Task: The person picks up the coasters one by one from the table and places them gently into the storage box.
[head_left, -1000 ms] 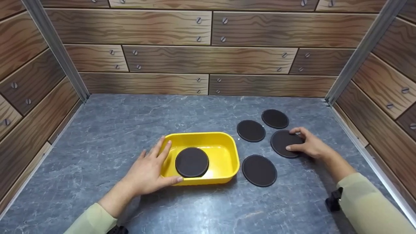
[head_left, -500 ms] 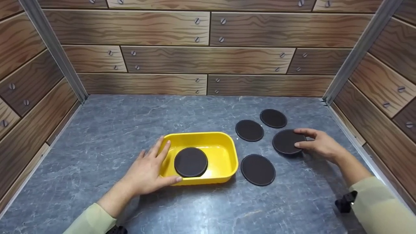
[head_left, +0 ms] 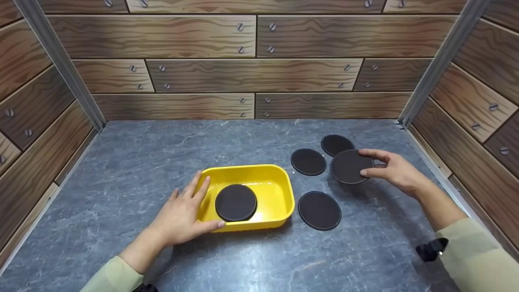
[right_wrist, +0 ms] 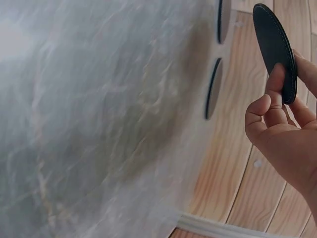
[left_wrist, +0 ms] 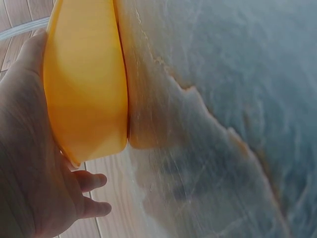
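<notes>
A yellow tray sits mid-table with one black disc lying inside it. My left hand rests against the tray's left end, fingers straight along the rim and thumb on the front wall; the left wrist view shows the palm against the yellow wall. My right hand pinches another black disc by its right edge and holds it just above the table. In the right wrist view that disc stands on edge between thumb and fingers.
Three more black discs lie flat on the grey table: one behind the tray's right end, one further back, one right of the tray. Wood-pattern walls close in the back and both sides.
My right hand took hold of the disc at the right, lifted it off the table and carried it slightly left. The left hand and the tray stayed put.
</notes>
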`<state>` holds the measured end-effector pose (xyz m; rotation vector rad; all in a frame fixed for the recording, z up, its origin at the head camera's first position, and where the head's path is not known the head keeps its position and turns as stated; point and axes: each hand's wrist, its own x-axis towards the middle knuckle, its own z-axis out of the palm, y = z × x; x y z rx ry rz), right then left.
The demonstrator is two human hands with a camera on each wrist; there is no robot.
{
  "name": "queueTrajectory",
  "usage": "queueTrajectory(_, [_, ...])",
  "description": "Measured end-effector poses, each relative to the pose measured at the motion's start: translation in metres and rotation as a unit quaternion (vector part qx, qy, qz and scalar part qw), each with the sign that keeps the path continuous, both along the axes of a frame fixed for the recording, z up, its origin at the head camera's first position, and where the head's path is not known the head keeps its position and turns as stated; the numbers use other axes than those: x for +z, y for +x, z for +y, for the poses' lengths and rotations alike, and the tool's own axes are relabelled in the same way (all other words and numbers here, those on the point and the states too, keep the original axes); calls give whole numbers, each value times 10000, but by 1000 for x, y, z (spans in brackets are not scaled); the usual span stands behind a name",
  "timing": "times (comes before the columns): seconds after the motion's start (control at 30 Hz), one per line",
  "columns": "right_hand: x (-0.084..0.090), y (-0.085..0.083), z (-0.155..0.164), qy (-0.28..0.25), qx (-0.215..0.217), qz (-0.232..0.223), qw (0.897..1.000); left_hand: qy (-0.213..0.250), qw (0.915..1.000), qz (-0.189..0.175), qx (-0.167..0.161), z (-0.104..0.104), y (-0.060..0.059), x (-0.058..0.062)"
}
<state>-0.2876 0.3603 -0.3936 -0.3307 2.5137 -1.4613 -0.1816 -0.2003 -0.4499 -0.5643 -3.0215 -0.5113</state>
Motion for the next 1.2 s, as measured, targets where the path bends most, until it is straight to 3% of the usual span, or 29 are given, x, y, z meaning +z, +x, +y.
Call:
queueTrajectory(0.57, [21,12,-67,-976,479,26,9941,-62,9999,118,-23,0,0,0])
queueTrajectory(1.2, [22,20,-148,-952,1415,215,9851,-5,9998,190,-40,0,1,0])
